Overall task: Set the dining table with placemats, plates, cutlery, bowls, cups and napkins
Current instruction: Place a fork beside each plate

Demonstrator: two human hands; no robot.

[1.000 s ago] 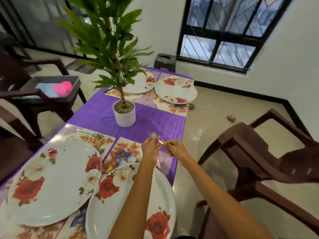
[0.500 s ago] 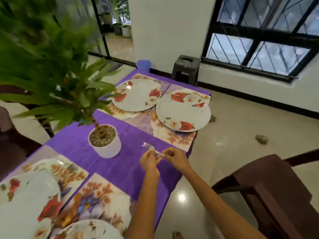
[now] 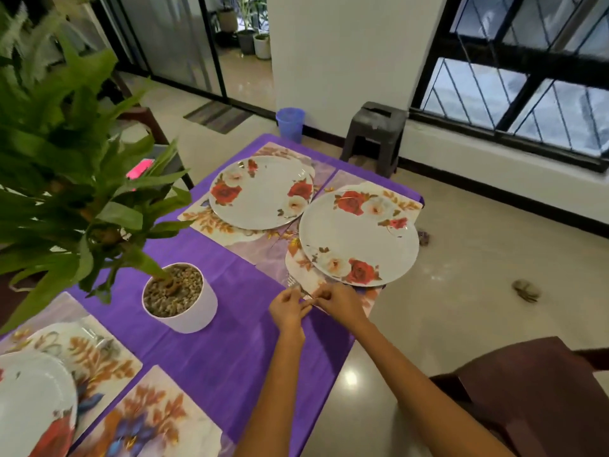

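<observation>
Hands met above the desk (image 3: 211, 364) edge, just below the right far plate (image 3: 359, 235). Left hand (image 3: 288, 308) and right hand (image 3: 336, 303) both pinched a fork (image 3: 298, 288), fingers curled round its handle; each grip was closed on it. Fork tines pointed away from the person, over the corner of the placemat (image 3: 296, 268) under that plate. A second plate (image 3: 260, 192) lay on its own mat beside the first, their rims close together. A potted plant (image 3: 179, 296) stood on the purple cloth, well left of the hands. No brand, label or writing was legible on any item.
</observation>
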